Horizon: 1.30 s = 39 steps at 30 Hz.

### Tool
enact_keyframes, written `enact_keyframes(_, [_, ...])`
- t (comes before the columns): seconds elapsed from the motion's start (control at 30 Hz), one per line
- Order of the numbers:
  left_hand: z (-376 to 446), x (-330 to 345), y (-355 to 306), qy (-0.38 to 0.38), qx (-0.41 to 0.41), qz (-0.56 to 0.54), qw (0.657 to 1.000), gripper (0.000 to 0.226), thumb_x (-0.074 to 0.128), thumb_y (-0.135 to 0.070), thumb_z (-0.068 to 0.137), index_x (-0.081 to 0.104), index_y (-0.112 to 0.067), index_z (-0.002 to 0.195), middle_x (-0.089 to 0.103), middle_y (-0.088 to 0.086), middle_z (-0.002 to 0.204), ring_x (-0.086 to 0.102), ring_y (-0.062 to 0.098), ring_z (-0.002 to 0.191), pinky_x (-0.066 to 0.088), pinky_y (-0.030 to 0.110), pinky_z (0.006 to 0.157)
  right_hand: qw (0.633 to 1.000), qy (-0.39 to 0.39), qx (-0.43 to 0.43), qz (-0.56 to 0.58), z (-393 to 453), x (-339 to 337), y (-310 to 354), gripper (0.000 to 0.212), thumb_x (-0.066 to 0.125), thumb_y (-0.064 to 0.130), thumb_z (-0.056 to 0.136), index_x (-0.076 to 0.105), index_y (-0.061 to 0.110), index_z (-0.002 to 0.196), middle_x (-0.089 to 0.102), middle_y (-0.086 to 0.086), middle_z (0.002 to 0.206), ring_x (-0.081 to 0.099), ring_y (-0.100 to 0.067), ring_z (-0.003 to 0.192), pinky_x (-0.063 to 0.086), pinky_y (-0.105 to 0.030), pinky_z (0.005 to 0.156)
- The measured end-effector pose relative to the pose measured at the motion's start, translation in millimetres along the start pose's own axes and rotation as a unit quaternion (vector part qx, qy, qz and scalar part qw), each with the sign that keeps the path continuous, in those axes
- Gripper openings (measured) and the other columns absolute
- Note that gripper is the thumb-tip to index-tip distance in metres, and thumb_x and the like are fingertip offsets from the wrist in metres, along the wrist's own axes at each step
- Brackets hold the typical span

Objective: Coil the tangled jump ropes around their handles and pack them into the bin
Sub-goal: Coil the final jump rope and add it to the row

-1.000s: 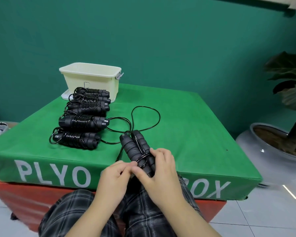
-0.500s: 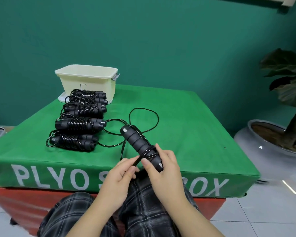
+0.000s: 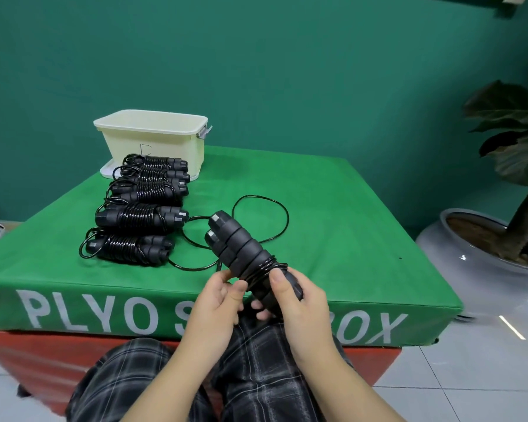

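Low in the middle of the frame, the right hand (image 3: 296,303) grips the near end of a pair of black foam handles (image 3: 241,254) held side by side, its fingers curled round them and the thumb lying on top beside a few turns of thin black cord (image 3: 262,271). The left hand (image 3: 217,303) pinches that cord just beside the handles. The rest of the loose rope (image 3: 269,202) trails in loops on the green plyo box (image 3: 333,214) behind the handles. To the left, coiled jump ropes (image 3: 141,217) lie in a row running back to the cream bin (image 3: 153,138) at the upper left. A potted plant (image 3: 506,178) stands at the right edge.
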<state>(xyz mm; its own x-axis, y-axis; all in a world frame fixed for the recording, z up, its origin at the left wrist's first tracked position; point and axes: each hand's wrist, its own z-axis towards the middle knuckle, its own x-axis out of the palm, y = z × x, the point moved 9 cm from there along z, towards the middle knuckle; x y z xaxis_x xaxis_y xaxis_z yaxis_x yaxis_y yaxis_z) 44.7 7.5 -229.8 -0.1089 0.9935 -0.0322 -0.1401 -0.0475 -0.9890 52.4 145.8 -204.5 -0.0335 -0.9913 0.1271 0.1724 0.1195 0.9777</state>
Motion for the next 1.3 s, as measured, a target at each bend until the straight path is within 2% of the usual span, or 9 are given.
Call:
enact_keyframes(0.13, [-5, 3, -1, 0.051, -0.015, 0.033, 0.998, 0.050, 0.043, -0.062, 0.082, 0.056, -0.016, 0.067, 0.047, -0.011, 0.046, 0.037, 0.001, 0.047, 0.030, 0.014, 0.049, 0.999, -0.012, 0.026, 0.025, 4, -2, -2, 0.039, 0.064, 0.043, 0.081, 0.067, 0.011, 0.103, 0.072, -0.010, 0.087, 0.069, -0.019, 0.070, 0.054, -0.026, 0.056])
enact_keyframes(0.23, [-10, -1, -6, 0.015, 0.009, 0.059, 0.998, 0.048, 0.044, -0.059, 0.079, 0.039, -0.019, 0.052, 0.033, -0.010, 0.046, 0.029, 0.002, 0.045, 0.024, 0.016, 0.046, 0.993, -0.071, 0.003, -0.097, 3, -10, 0, 0.017, 0.061, 0.034, 0.092, 0.062, 0.026, 0.107, 0.067, 0.009, 0.100, 0.063, 0.003, 0.089, 0.045, -0.010, 0.074])
enact_keyframes(0.3, [-12, -1, -6, 0.002, 0.014, 0.074, 0.997, 0.045, 0.044, -0.054, 0.077, 0.032, -0.023, 0.047, 0.027, -0.010, 0.047, 0.026, 0.004, 0.046, 0.021, 0.018, 0.046, 0.972, -0.095, -0.066, -0.204, -1, -10, 11, 0.013, 0.056, 0.033, 0.095, 0.058, 0.035, 0.107, 0.058, 0.016, 0.108, 0.054, 0.003, 0.102, 0.040, -0.012, 0.086])
enact_keyframes(0.43, [-13, -7, -8, -0.016, 0.047, 0.099, 0.994, 0.061, 0.049, -0.062, 0.084, 0.035, -0.012, 0.052, 0.029, -0.008, 0.051, 0.027, 0.004, 0.050, 0.021, 0.020, 0.048, 0.877, -0.075, -0.252, -0.401, -14, 10, 34, 0.028, 0.045, 0.028, 0.092, 0.063, 0.029, 0.113, 0.050, 0.011, 0.116, 0.044, -0.005, 0.110, 0.032, -0.013, 0.096])
enact_keyframes(0.5, [-12, -11, -10, -0.023, 0.058, 0.091, 0.994, 0.066, 0.050, -0.060, 0.088, 0.046, -0.001, 0.058, 0.037, -0.006, 0.053, 0.033, 0.004, 0.052, 0.026, 0.020, 0.050, 0.860, -0.037, -0.250, -0.444, -17, 21, 32, 0.040, 0.045, 0.031, 0.088, 0.058, 0.026, 0.125, 0.050, 0.007, 0.125, 0.043, -0.011, 0.117, 0.037, -0.024, 0.100])
enact_keyframes(0.63, [-15, -12, -17, -0.023, 0.073, 0.101, 0.992, 0.031, 0.049, -0.023, 0.094, 0.061, -0.018, 0.066, 0.057, -0.009, 0.061, 0.049, 0.000, 0.058, 0.037, 0.012, 0.056, 0.850, 0.001, -0.193, -0.490, -15, 25, 21, 0.063, 0.052, 0.037, 0.079, 0.038, 0.026, 0.139, 0.037, 0.007, 0.136, 0.038, -0.014, 0.120, 0.037, -0.029, 0.101])
enact_keyframes(0.97, [-15, -4, -25, 0.019, 0.081, 0.049, 0.995, 0.034, 0.047, -0.003, 0.095, 0.065, -0.031, 0.098, 0.060, -0.014, 0.069, 0.051, 0.000, 0.061, 0.040, 0.009, 0.057, 0.935, -0.021, -0.048, -0.352, -7, 1, 12, 0.061, 0.062, 0.045, 0.088, 0.036, 0.035, 0.143, 0.043, 0.021, 0.125, 0.045, 0.003, 0.108, 0.036, -0.019, 0.091])
enact_keyframes(1.13, [-13, 1, -9, 0.002, 0.023, -0.044, 0.999, 0.030, 0.049, -0.014, 0.096, 0.064, -0.036, 0.083, 0.052, -0.008, 0.060, 0.035, 0.006, 0.044, 0.030, 0.020, 0.043, 0.951, -0.038, -0.038, -0.305, -8, -1, 11, 0.059, 0.063, 0.041, 0.088, 0.041, 0.030, 0.141, 0.049, 0.016, 0.124, 0.050, -0.001, 0.111, 0.042, -0.026, 0.097])
enact_keyframes(1.3, [-15, -5, -18, -0.041, 0.076, 0.124, 0.988, 0.027, 0.048, -0.024, 0.095, 0.052, -0.018, 0.069, 0.048, -0.003, 0.056, 0.042, 0.008, 0.052, 0.033, 0.021, 0.052, 0.967, -0.037, -0.026, -0.251, -7, -3, 7, 0.056, 0.066, 0.037, 0.087, 0.045, 0.030, 0.139, 0.050, 0.022, 0.119, 0.053, 0.001, 0.110, 0.045, -0.028, 0.098])
